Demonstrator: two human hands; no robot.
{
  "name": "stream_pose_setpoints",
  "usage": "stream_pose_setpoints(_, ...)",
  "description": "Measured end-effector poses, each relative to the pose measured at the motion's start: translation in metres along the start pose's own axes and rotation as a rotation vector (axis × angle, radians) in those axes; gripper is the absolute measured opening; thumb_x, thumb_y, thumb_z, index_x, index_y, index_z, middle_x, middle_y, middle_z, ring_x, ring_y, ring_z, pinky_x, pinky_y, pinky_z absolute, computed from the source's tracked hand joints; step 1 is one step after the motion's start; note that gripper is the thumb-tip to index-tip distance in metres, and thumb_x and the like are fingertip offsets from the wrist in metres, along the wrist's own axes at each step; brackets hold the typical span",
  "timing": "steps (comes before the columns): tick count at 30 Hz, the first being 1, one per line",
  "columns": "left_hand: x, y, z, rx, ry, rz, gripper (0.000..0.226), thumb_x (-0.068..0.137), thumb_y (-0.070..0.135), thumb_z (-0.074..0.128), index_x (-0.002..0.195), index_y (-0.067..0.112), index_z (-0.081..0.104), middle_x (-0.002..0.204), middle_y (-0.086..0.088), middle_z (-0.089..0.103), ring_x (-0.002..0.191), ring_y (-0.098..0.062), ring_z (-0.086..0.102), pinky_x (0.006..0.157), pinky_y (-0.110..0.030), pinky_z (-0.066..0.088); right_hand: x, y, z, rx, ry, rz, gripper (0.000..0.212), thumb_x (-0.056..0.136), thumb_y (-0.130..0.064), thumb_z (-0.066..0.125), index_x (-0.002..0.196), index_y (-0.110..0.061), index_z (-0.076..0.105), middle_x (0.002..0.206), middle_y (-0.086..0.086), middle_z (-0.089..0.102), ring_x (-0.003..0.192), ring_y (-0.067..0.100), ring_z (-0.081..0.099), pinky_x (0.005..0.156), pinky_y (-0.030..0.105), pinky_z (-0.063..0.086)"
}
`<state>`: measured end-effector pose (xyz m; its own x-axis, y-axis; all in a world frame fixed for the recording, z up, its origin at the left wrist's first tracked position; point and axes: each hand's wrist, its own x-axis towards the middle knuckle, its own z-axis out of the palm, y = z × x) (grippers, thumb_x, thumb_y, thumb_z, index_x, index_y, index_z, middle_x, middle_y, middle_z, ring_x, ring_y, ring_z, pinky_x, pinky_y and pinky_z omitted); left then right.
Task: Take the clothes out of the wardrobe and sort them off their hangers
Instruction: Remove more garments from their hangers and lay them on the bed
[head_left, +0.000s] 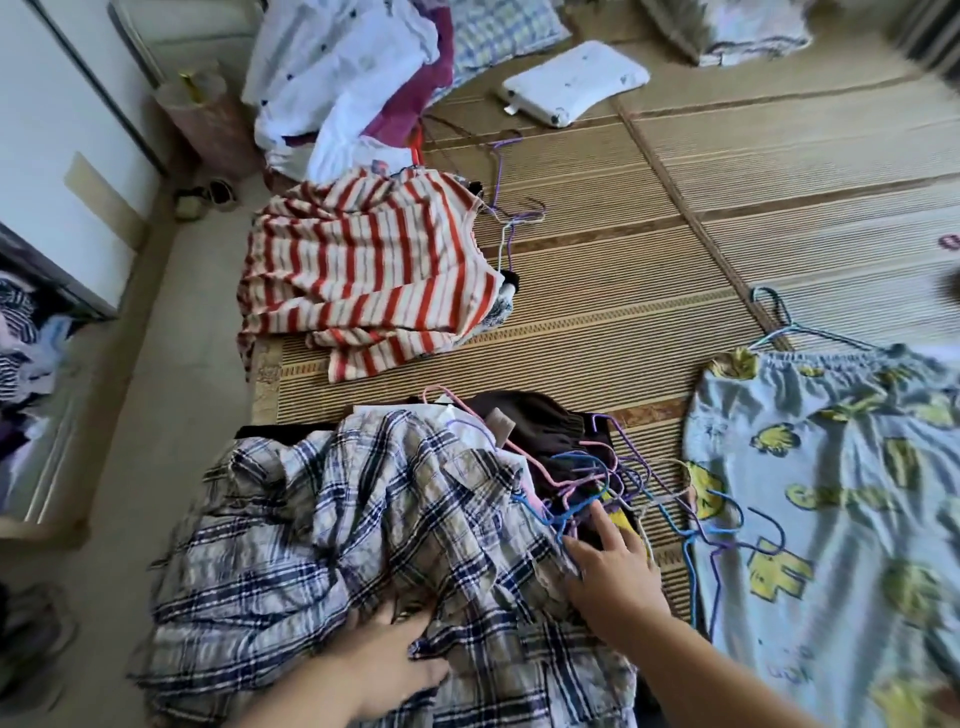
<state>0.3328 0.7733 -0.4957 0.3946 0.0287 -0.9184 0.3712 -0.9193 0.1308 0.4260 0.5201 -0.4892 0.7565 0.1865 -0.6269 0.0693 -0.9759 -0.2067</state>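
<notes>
Left hand (392, 662) rests on plaid shirt (332, 519); right hand (615, 569) perhaps touching hangers (584, 480).

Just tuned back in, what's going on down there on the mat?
A person is working over a plaid shirt heaped on the woven mat. The left hand rests flat on its fabric, while the right hand reaches with straight fingers into a tangle of coloured hangers beside it. A red-striped top lies further off, and a blue garment with yellow prints lies to the right.

no legible text, lettering blurred (blue garment (831, 493))
</notes>
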Motion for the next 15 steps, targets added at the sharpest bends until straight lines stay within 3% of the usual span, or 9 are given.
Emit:
stream_pose_setpoints(2,-0.015,0.003,-0.011,-0.042,0.07,0.044,0.084,0.076,0.071,0.049,0.146,0.048,0.008,0.159,-0.008,-0.001,0.145,-0.036,0.003,0.119,-0.042,0.012,-0.014,-0.004,-0.013,0.02,0.072,-0.019,0.041,0.09,-0.038,0.047,0.131,-0.041,0.047,0.154,-0.004,0.02,0.135,0.027,0.027,0.107,0.039,0.032)
stream_pose_setpoints(4,-0.033,0.006,-0.023,-0.176,0.203,0.096,0.078,0.081,0.059,0.055,0.147,0.045,0.016,0.159,-0.005,0.01,0.144,-0.024,0.019,0.115,-0.032,0.022,-0.028,-0.011,-0.024,0.141,0.072,-0.048,0.039,0.093,-0.029,0.043,0.132,-0.03,0.048,0.137,0.004,0.046,0.117,0.024,0.049,0.092,0.031,0.042)
stream_pose_setpoints(6,-0.058,0.012,-0.04,-0.221,0.361,0.181,0.069,0.086,0.05,0.054,0.146,0.043,0.022,0.156,0.002,0.02,0.14,-0.019,0.027,0.112,-0.029,0.025,-0.051,-0.021,-0.039,0.303,0.048,-0.07,0.039,0.096,-0.026,0.038,0.134,-0.028,0.043,0.119,0.007,0.061,0.096,0.023,0.059,0.075,0.03,0.046)
stream_pose_setpoints(8,-0.075,0.022,-0.059,-0.191,0.513,0.266,0.064,0.088,0.044,0.053,0.146,0.041,0.025,0.153,0.006,0.026,0.137,-0.015,0.031,0.111,-0.029,0.027,-0.061,-0.031,-0.049,0.395,0.05,-0.111,0.037,0.097,-0.027,0.037,0.133,-0.029,0.041,0.104,0.006,0.066,0.078,0.022,0.06,0.062,0.029,0.042)
stream_pose_setpoints(11,-0.119,0.039,-0.093,-0.17,0.656,0.437,0.064,0.09,0.037,0.054,0.147,0.038,0.024,0.152,0.01,0.029,0.136,-0.011,0.032,0.107,-0.023,0.026,-0.092,-0.048,-0.075,0.557,0.111,-0.132,0.036,0.098,-0.027,0.037,0.132,-0.023,0.047,0.081,-0.005,0.063,0.059,0.009,0.052,0.057,0.027,0.04)
stream_pose_setpoints(15,-0.186,0.05,-0.137,-0.006,0.879,0.501,0.067,0.089,0.038,0.054,0.148,0.037,0.021,0.156,0.005,0.02,0.142,-0.016,0.019,0.114,-0.033,0.019,-0.138,-0.074,-0.121,0.453,0.179,-0.26,0.037,0.098,-0.032,0.041,0.135,-0.034,0.043,0.082,-0.005,0.065,0.058,0.005,0.054,0.055,0.022,0.043)
